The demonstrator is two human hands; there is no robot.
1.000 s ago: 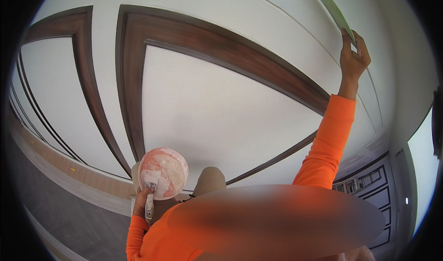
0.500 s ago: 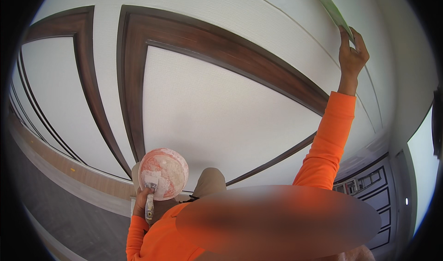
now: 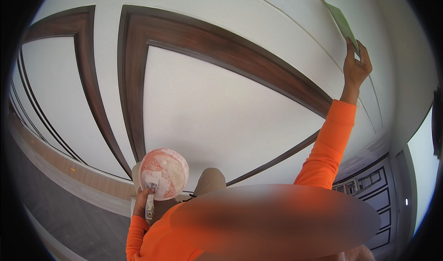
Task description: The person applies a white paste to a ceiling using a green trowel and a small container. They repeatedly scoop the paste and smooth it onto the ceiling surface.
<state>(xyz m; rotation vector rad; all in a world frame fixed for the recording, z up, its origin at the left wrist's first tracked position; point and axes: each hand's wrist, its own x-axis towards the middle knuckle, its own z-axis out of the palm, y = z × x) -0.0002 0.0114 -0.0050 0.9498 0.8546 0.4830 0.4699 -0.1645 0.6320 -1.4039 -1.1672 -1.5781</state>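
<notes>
The flat green sanding pad point(image 3: 342, 23) is being gripped against the white panelled wall point(image 3: 217, 118) by the right hand point(image 3: 355, 67), barely shifted from before. A round putty-smeared pan point(image 3: 164, 173) and a putty knife point(image 3: 150, 201) are being clasped by the left hand point(image 3: 142, 202), with open wall lying between.

Count: 2 hands, both in orange sleeves: left hand point(image 3: 142, 201) and right hand point(image 3: 355, 67). 1 round bowl point(image 3: 164, 173), smeared with pinkish-white paste. 1 putty knife point(image 3: 151, 201), resting against the bowl. 1 flat green sheet point(image 3: 341, 21), up on the wall. 2 dark wood trim frames fully readable on the white wall point(image 3: 221, 118); more toward the left rim, too bent to count.
</notes>
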